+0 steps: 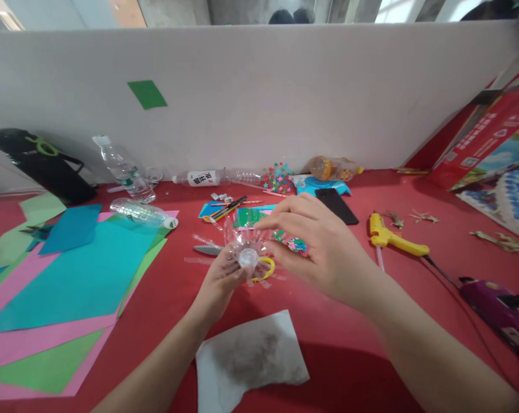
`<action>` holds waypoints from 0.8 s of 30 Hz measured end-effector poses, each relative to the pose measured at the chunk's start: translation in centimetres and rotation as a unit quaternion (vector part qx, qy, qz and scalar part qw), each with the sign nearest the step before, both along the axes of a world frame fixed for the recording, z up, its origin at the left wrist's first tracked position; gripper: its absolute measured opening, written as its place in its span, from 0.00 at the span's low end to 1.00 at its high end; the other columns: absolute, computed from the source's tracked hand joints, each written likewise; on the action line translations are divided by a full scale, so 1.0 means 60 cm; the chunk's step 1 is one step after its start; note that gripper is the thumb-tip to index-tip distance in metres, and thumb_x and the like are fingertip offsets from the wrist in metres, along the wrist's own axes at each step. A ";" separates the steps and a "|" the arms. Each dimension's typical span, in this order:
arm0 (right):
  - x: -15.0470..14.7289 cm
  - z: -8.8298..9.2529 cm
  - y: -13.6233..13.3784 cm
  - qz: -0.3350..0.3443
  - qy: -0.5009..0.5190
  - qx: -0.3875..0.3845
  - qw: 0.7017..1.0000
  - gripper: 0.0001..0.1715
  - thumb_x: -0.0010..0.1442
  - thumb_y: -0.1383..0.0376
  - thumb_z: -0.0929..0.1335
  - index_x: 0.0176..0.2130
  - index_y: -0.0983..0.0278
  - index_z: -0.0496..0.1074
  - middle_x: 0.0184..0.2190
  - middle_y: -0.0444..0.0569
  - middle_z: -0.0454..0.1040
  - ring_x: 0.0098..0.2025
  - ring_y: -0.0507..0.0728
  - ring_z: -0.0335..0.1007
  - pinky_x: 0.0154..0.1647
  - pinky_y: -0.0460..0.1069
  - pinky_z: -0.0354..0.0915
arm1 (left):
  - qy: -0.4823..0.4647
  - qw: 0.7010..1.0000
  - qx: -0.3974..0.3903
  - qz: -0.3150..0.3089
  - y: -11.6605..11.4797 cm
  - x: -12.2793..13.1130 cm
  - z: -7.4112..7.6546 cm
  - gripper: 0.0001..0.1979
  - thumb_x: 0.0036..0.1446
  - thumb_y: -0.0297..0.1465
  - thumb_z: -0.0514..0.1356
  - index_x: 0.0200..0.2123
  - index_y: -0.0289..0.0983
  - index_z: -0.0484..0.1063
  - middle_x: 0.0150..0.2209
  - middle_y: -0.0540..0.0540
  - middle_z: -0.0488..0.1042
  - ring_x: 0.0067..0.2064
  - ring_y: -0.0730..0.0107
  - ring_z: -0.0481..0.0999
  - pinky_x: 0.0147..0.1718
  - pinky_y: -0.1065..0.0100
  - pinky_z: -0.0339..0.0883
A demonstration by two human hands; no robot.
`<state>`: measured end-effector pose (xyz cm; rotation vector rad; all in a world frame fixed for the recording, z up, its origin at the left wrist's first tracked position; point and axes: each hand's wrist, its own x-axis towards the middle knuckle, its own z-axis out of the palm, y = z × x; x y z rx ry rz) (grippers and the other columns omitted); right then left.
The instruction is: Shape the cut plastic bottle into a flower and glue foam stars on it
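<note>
My left hand [222, 274] grips the cut plastic bottle [248, 258] by its neck area, the round white end facing me. Clear strips fan outward from it on all sides. My right hand [313, 246] is at the right side of the strips, its fingers bent and the thumb below them, seemingly around a strip; the exact contact is hard to make out. Behind the bottle piece lies a pair of scissors [207, 249], its blade to the left and its yellow handle [265, 268] to the right, partly hidden. A stained white sheet [254, 361] lies nearer to me.
Coloured paper [82, 275] covers the left, with a lying clear bottle [143, 213] and a black flask [44, 166] behind. Box cutters [227, 209], star sequins [278, 176] and a phone [336, 205] are at the back. A corded yellow glue gun [392, 238] lies right.
</note>
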<state>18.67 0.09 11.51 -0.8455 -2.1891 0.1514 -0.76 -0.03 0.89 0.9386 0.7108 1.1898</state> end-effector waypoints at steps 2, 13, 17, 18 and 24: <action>0.005 0.000 0.002 -0.008 0.008 0.002 1.000 0.09 0.64 0.68 0.66 0.43 0.66 0.75 0.40 0.47 0.74 0.44 0.53 0.66 0.49 0.50 0.61 | 0.000 1.000 0.002 0.000 0.001 0.000 -0.001 0.17 0.49 0.29 0.70 0.43 0.42 0.74 0.31 0.50 0.80 0.32 0.70 0.80 0.27 0.74 0.69; 0.028 0.029 -0.008 -0.031 0.046 0.019 0.998 0.04 0.63 0.70 0.67 0.37 0.64 0.73 0.35 0.43 0.76 0.41 0.50 0.69 0.46 0.47 0.63 | 0.028 0.999 0.005 0.028 0.006 0.001 0.001 0.20 0.46 0.29 0.70 0.44 0.41 0.70 0.38 0.48 0.81 0.36 0.62 0.83 0.22 0.75 0.69; 0.025 0.028 -0.010 -0.016 0.033 0.021 0.999 0.05 0.64 0.69 0.67 0.38 0.64 0.74 0.36 0.44 0.76 0.41 0.50 0.69 0.47 0.47 0.63 | 0.028 0.999 0.012 0.045 0.009 -0.002 -0.006 0.20 0.46 0.28 0.70 0.43 0.42 0.71 0.39 0.49 0.81 0.37 0.63 0.83 0.31 0.70 0.75; 0.024 0.028 -0.011 -0.014 0.031 0.020 0.999 0.05 0.64 0.69 0.66 0.38 0.64 0.74 0.36 0.44 0.76 0.42 0.50 0.69 0.47 0.47 0.63 | 0.031 0.998 0.019 0.049 0.009 -0.003 -0.007 0.20 0.46 0.28 0.70 0.43 0.42 0.72 0.40 0.49 0.81 0.37 0.64 0.82 0.33 0.69 0.76; 0.022 0.030 -0.019 0.002 0.011 0.021 1.000 0.08 0.64 0.70 0.65 0.37 0.63 0.74 0.35 0.45 0.76 0.41 0.52 0.69 0.47 0.49 0.63 | 0.049 0.997 0.030 0.043 0.006 -0.004 -0.003 0.18 0.48 0.28 0.70 0.43 0.43 0.75 0.43 0.48 0.81 0.40 0.64 0.82 0.41 0.66 0.76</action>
